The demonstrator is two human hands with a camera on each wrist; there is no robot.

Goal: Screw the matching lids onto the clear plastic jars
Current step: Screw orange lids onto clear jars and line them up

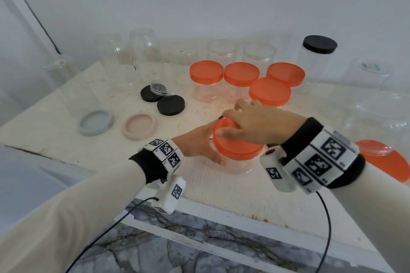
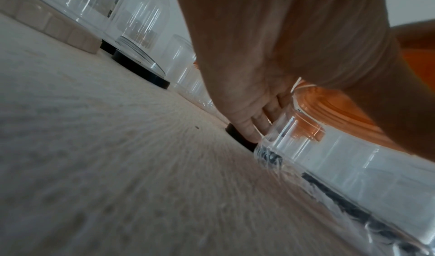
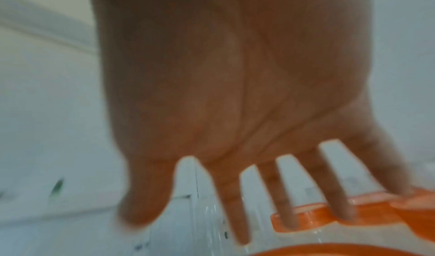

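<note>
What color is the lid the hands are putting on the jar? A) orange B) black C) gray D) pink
A: the right hand rests on an orange lid atop the clear jar that the left hand grips on the table.

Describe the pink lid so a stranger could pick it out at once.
Start at the white table and find the row of loose lids along its left front. The pink lid lies there open side up, between the grey-blue lid and two black lids. It is the only pale pink one.
</note>
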